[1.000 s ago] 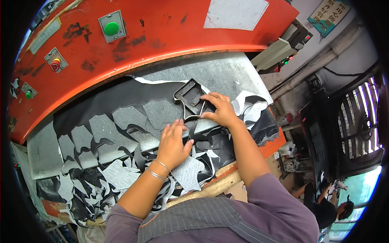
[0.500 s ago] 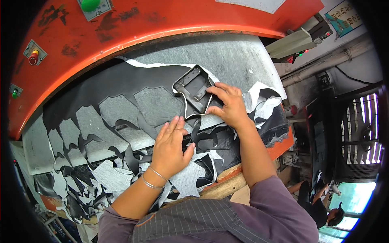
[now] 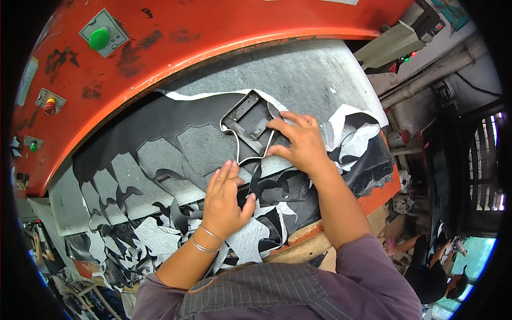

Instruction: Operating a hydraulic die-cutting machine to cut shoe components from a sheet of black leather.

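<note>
A metal cutting die, an angular frame with a thin pale rim and dark inner bars, lies on the right end of a black leather-like sheet. My right hand pinches the die's right side, thumb below and fingers above. Just nearer than the die, my left hand rests at the front edge of the grey cutting board, fingers stretched out and thumb apart, holding nothing. Several cut-out gaps run along the sheet's near side, showing the board through them.
An orange machine with a green button and a red knob spans the far side. Black and white scraps pile along the near edge. A crumpled offcut sits right. Another person is at lower right.
The view has shifted slightly. My right hand and the die have moved a little left over the sheet, closer to the nearest cut-out. My left hand stays at the board's edge.
</note>
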A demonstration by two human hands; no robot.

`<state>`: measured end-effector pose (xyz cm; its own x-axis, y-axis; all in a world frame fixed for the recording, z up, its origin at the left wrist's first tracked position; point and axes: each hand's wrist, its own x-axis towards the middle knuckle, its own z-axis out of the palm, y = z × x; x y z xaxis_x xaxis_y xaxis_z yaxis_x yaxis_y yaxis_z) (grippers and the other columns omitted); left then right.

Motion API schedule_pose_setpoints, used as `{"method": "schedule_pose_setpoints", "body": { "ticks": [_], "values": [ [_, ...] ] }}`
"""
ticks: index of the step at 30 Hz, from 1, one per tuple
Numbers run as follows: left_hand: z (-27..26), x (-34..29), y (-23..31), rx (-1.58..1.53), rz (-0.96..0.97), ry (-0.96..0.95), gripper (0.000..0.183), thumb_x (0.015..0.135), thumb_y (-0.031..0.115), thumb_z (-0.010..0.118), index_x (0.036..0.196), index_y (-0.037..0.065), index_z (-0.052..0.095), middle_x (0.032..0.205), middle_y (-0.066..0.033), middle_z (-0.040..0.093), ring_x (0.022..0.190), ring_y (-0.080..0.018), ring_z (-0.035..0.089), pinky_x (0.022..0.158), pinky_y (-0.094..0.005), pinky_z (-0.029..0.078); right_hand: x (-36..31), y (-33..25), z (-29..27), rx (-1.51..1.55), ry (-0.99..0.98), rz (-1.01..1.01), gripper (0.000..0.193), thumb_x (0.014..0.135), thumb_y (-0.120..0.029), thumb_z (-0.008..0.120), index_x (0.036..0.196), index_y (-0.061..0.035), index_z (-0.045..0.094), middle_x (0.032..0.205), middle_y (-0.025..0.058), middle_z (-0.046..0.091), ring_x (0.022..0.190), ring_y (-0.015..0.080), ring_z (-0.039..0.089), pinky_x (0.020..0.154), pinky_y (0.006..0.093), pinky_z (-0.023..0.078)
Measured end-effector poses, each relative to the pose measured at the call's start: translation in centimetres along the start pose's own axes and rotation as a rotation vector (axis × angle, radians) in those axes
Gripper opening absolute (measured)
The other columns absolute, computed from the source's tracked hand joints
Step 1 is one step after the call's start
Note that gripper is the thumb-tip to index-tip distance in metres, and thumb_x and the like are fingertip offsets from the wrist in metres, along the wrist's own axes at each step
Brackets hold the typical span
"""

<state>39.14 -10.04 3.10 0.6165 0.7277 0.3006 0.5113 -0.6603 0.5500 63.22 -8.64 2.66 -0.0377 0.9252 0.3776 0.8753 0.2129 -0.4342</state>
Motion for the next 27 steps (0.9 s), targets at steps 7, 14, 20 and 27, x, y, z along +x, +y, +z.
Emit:
{"method": "schedule_pose_setpoints", "body": {
  "ticks": [7,14,20,27],
  "values": [
    [0.2,-0.5,-0.3,-0.008,0.02,0.021,0.037,0.073,0.015,0.071,0.1,0.0,0.053,0.127,-0.0263,0.055,0.127,-0.0396,0.046,0.105,-0.0497,0.035,-0.6,-0.3,0.1,-0.003,0.006,0.06,0.054,0.065,-0.043,0.078,0.11,-0.017,0.066,0.114,0.0074,0.066,0.117,0.0245,0.054,0.097,0.042,0.036],
    [-5.2,-2.0,-2.5,-0.285,-0.208,-0.011,0.052,0.078,0.021,0.073,0.121,0.0,0.051,0.139,-0.0223,0.046,0.135,-0.0362,0.037,0.112,-0.0434,0.029,-1.6,-2.1,-0.8,0.032,0.083,0.115,0.065,0.07,-0.042,0.078,0.124,-0.0118,0.059,0.125,0.0133,0.06,0.124,0.033,0.049,0.1,0.045,0.035],
    [-19.8,-8.9,-13.0,-0.511,-0.587,0.568,0.047,0.09,0.013,0.063,0.133,0.002,0.049,0.135,-0.014,0.051,0.126,-0.0232,0.048,0.107,-0.0357,0.035,-4.4,-7.5,-2.3,0.271,0.164,0.217,0.052,0.079,-0.017,0.076,0.124,-0.0024,0.056,0.104,0.0139,0.067,0.092,0.0228,0.065,0.084,0.0325,0.05],
    [-31.2,-14.7,-22.9,-0.343,-0.526,1.19,0.07,0.091,0.021,0.062,0.146,-0.004,0.026,0.148,-0.0255,0.031,0.137,-0.0283,0.033,0.111,-0.0369,0.026,3.5,-22.2,0.3,0.537,0.236,-0.031,0.052,0.08,-0.034,0.075,0.12,-0.0067,0.056,0.094,0.0132,0.067,0.078,0.0251,0.066,0.071,0.0353,0.054]
  ]
}}
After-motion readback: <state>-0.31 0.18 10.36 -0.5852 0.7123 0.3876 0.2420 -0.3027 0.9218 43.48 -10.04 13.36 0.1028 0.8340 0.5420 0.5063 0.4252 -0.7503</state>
